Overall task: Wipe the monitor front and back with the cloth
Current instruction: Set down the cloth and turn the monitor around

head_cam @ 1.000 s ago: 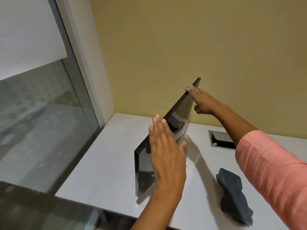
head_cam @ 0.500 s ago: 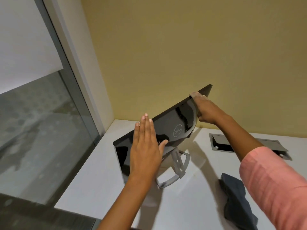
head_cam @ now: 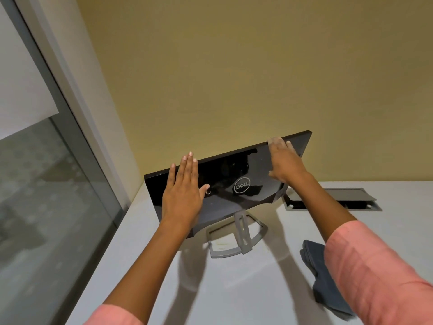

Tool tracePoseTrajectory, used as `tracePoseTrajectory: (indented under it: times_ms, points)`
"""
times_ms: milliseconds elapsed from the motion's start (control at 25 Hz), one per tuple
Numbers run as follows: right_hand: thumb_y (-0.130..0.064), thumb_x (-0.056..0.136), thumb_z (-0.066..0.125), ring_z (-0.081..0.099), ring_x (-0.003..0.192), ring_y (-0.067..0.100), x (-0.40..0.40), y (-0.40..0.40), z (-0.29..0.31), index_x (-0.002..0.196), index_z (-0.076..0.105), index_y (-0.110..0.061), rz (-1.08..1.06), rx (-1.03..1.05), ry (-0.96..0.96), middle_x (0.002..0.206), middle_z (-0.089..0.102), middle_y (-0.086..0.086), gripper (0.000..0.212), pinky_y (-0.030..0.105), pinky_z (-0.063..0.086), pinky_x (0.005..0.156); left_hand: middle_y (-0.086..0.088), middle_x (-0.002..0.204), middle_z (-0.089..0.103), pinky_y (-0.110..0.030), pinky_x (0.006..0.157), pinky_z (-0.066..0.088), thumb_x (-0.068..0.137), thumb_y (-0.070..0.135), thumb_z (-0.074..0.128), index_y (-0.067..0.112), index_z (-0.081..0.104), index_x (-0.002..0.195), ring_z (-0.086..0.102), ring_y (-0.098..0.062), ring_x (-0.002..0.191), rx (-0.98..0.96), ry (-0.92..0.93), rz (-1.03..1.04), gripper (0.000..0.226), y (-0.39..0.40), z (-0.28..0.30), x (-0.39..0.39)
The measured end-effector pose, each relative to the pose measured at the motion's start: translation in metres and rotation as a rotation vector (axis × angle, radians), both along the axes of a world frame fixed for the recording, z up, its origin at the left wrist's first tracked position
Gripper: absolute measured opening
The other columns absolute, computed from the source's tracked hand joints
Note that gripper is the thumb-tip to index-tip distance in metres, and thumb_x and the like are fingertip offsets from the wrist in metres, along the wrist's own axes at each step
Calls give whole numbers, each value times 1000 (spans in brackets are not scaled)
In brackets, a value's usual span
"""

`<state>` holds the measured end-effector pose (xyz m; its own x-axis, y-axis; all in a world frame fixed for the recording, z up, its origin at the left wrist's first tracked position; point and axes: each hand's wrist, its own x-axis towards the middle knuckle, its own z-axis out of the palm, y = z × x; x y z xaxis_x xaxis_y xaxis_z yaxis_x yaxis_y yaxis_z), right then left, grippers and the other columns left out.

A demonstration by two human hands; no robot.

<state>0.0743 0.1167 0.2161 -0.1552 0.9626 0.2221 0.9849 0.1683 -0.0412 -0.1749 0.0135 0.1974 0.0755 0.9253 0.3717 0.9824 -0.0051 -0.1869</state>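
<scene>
A black monitor stands on a silver stand on the white desk, its glossy back with a round logo turned toward me. My left hand lies flat and open against the left part of that back. My right hand rests on the upper right of the back, with its fingertips curled at the top edge. A folded dark grey cloth lies on the desk at the right, apart from both hands and partly hidden by my pink sleeve.
A grey cable hatch is set into the desk behind the monitor's right side. The yellow wall runs close behind. A glass partition borders the desk's left edge.
The monitor has swung round from edge-on until its back faces me. Both hands travelled with it, the left staying flat on the back, the right staying at the top edge.
</scene>
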Motion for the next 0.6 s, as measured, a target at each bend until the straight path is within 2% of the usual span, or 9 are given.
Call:
tracePoseTrajectory:
  times_ms: [160,600]
  points:
    - [-19,80,68,8,146,26,-10,-6,2,150,9,-4,-67,-7,14,157,11,12,93,38,2,119,-11,156,-20,-40,118,-9,100,46,7,4,-16,146,-18,-21,144,-31,3,6,66,26,2,-11]
    - [-25,81,67,5,146,27,-37,-20,6,150,5,-4,-191,-26,-10,157,9,13,95,40,3,120,-10,157,-17,-41,118,-9,101,44,12,5,-13,147,-17,-21,145,-131,-18,-56,65,80,7,-45]
